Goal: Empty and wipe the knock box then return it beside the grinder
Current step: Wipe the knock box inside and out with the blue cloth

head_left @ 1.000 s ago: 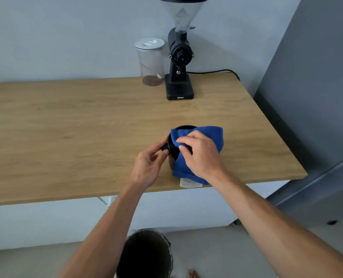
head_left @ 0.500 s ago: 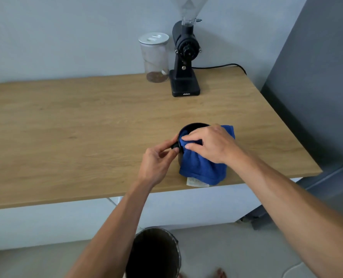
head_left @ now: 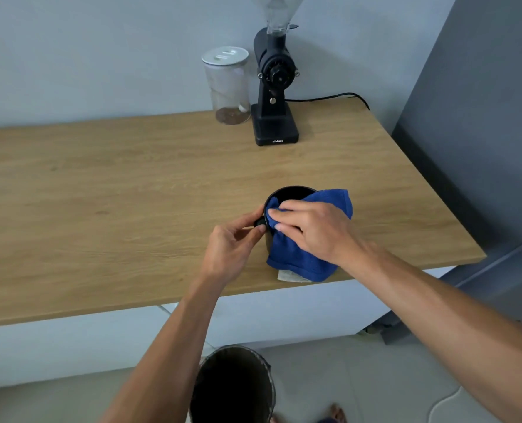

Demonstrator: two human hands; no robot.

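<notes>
The black round knock box (head_left: 290, 193) stands upright near the front edge of the wooden table (head_left: 116, 209). A blue cloth (head_left: 302, 254) is draped over its right side and front. My right hand (head_left: 311, 230) presses the cloth against the box's near rim, fingers pointing left. My left hand (head_left: 232, 245) pinches a black knob on the box's left side. The black grinder (head_left: 273, 87) stands at the back of the table, well behind the box.
A clear jar (head_left: 227, 87) with a white lid stands just left of the grinder. The grinder's black cord (head_left: 329, 97) trails to the right. A dark bin (head_left: 233, 386) sits on the floor below the table's front edge. A grey wall rises at right.
My right hand with the cloth has slid along the rim toward the left side of the box. My left hand keeps its grip on the knob. The view has tilted slightly.
</notes>
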